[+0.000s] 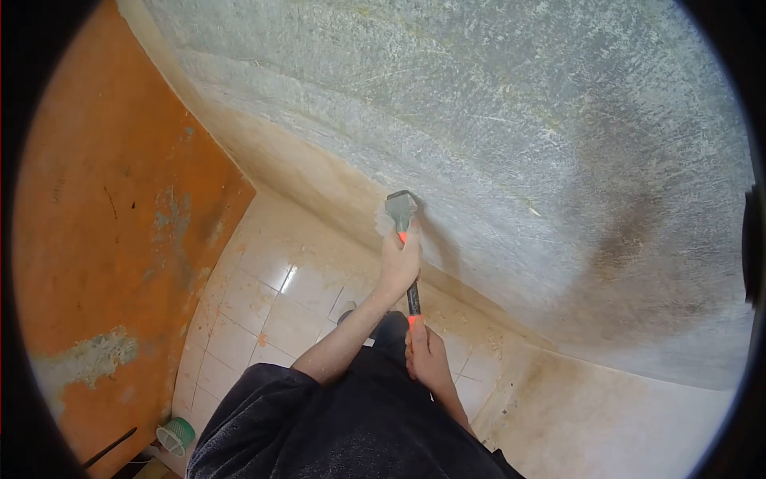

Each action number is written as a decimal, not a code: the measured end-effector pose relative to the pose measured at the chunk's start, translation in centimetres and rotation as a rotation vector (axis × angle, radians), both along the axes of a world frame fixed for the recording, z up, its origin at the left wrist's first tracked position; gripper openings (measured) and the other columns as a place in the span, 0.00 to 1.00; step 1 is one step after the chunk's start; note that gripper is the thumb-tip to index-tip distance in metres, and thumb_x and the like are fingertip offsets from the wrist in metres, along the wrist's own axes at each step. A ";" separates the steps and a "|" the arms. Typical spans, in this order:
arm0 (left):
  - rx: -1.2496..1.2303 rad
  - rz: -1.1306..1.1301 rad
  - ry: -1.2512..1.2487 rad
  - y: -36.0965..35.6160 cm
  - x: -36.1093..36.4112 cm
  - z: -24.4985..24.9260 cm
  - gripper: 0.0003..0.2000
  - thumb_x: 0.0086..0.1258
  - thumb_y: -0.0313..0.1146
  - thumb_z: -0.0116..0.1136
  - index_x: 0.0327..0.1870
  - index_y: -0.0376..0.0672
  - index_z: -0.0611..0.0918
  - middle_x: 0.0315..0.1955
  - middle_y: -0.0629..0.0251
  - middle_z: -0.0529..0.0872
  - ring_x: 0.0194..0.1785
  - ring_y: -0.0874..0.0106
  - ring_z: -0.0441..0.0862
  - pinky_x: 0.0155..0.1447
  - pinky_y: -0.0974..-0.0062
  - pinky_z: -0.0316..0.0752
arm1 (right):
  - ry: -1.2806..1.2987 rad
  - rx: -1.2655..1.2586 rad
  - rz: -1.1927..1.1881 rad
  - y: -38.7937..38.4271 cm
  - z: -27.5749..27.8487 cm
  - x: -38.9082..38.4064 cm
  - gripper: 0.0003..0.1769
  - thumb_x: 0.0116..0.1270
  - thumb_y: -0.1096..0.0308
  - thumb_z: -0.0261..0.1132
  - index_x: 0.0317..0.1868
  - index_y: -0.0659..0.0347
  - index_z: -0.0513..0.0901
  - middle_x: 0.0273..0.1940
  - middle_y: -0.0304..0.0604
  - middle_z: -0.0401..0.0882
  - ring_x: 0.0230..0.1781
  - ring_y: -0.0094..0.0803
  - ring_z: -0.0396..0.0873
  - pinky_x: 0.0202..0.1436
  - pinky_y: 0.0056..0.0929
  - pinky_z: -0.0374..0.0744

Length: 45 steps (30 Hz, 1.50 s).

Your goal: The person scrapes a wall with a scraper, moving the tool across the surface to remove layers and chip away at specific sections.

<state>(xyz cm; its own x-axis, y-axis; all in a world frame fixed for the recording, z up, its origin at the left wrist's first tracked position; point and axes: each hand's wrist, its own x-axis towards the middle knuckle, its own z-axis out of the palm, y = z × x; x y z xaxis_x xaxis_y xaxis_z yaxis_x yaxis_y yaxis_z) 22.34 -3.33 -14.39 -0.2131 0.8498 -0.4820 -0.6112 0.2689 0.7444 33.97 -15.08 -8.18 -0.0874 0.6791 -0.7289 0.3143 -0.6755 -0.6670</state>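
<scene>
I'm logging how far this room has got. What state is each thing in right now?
Scraper: blade against the grey wall, held in both hands.
Left hand: shut on the handle below the blade.
Right hand: shut on the handle's lower end.
Grey wall: bare, scratched.
Orange wall: painted, peeling in patches.
Tiled floor: dusty, flecked.
Green container: on the floor.

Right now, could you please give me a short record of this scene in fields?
tool: scraper, grey head against the grey wall
left hand: fingers closed round the handle just below the head
right hand: grips the handle's lower end
underfoot: pale tiled floor, dusty
left side: orange wall, paint patchy
bottom left: green basket on the floor
</scene>
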 end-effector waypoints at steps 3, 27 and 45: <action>0.022 -0.015 0.055 -0.9 0.8 -0.4 0.17 0.79 0.47 0.48 0.33 0.44 0.69 0.14 0.76 0.67 0.11 0.83 0.63 0.15 0.78 0.60 | 0.024 -0.005 -0.067 -1.5 0.4 0.0 0.25 0.80 0.47 0.48 0.32 0.59 0.71 0.16 0.30 0.63 0.12 0.17 0.62 0.15 0.21 0.62; -0.044 -0.026 0.055 -3.2 -3.3 0.8 0.16 0.78 0.46 0.50 0.33 0.45 0.67 0.13 0.76 0.66 0.11 0.82 0.63 0.14 0.78 0.61 | 0.020 -0.001 0.027 -3.1 -0.4 -2.2 0.25 0.79 0.46 0.48 0.32 0.59 0.72 0.17 0.30 0.63 0.13 0.18 0.62 0.18 0.21 0.63; -0.127 0.086 0.113 -3.6 -2.0 0.4 0.18 0.77 0.45 0.49 0.27 0.47 0.66 0.14 0.74 0.67 0.10 0.80 0.62 0.14 0.76 0.61 | 0.096 -0.009 -0.017 -4.1 -1.0 1.2 0.22 0.79 0.52 0.52 0.33 0.62 0.76 0.18 0.31 0.67 0.17 0.18 0.64 0.21 0.21 0.63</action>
